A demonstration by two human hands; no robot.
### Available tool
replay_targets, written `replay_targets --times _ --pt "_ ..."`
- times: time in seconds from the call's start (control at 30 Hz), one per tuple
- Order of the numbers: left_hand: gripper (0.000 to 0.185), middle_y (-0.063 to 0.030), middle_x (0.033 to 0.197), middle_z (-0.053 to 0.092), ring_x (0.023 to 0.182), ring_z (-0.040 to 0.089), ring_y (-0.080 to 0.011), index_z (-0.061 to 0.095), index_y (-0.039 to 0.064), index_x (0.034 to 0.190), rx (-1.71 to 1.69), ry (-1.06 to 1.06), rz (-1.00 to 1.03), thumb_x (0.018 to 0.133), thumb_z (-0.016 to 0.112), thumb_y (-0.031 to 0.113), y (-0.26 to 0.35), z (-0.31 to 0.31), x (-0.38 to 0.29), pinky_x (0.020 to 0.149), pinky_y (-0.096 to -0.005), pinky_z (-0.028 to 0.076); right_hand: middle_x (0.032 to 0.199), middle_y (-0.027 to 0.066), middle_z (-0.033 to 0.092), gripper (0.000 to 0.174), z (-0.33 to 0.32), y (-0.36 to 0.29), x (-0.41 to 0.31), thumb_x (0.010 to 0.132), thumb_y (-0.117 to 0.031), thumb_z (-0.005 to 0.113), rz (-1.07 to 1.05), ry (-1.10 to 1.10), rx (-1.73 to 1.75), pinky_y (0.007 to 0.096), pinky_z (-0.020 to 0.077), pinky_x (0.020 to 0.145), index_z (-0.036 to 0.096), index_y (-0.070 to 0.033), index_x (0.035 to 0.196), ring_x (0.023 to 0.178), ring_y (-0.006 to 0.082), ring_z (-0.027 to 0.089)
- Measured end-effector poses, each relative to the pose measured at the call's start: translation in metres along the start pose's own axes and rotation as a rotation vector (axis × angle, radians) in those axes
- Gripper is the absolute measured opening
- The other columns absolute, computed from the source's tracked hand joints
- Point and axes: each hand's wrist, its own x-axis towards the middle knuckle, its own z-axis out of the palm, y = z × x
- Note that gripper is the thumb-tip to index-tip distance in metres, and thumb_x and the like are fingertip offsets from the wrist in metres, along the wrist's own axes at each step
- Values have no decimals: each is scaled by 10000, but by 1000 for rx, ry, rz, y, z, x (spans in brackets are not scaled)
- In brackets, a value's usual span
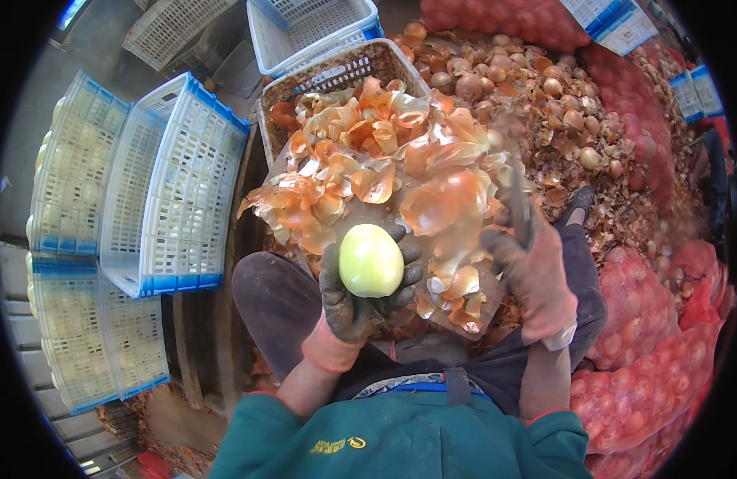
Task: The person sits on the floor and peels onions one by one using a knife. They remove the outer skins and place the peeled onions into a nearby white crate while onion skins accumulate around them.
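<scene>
A peeled, pale green-white onion (371, 260) rests in my left hand (356, 293), whose gloved fingers curl around its sides and underneath. My right hand (533, 263), in a pink glove with a dark palm, is blurred to the right of it, closed around the handle of a knife (517, 194) with its blade pointing away from me. Beyond both hands, loose onion skins (374, 179) cover a board over my lap; more skins fill a dirty plastic crate (338, 69) behind. The knife's handle is mostly hidden by the glove.
White and blue plastic crates (192, 185) stand at the left, some of them holding peeled onions (75, 173). Unpeeled onions (551, 87) and skins lie heaped at the upper right. Red mesh sacks of onions (649, 383) lie at the right. Another crate (314, 30) stands at the top.
</scene>
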Motion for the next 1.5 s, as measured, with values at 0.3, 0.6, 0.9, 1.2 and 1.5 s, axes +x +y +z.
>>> replay_targets --times 0.3,0.6,0.9,1.2,1.5 --pt "926 -135 1338 643 1194 646 -209 356 0 1572 1017 272 231 802 855 127 7 22 -9 1020 -361 533 852 25 663 315 6 -15 -32 937 -126 701 424 -341 26 276 499 601 653 -1 1222 701 75 587" --pt "1171 -124 1228 673 1152 650 -195 275 -6 1623 1414 325 333 653 921 108 19 22 -8 1004 -347 525 974 165 699 413 3 14 -52 906 -193 737 -204 -466 -472 408 543 736 612 -22 1260 850 305 701" --pt "1176 -108 1220 673 1104 656 -189 261 15 1638 1261 363 170 626 856 91 5 38 -2 999 -339 517 922 133 650 380 8 28 -42 888 -192 680 -345 -516 -1234 404 540 694 562 -68 1227 830 284 695" --pt "1170 -114 1405 580 1161 610 -163 289 -6 1627 1421 474 293 645 894 193 50 52 -38 1032 -322 478 909 126 708 351 0 70 -22 866 -100 613 121 -254 -330 386 527 753 683 -9 1197 800 229 658" --pt "649 -148 1356 598 1159 634 -238 456 -8 1486 450 374 733 950 720 246 290 39 -136 988 -365 550 790 0 619 201 -39 66 -9 887 -97 628 478 -125 50 260 454 485 644 -35 1077 535 94 548"
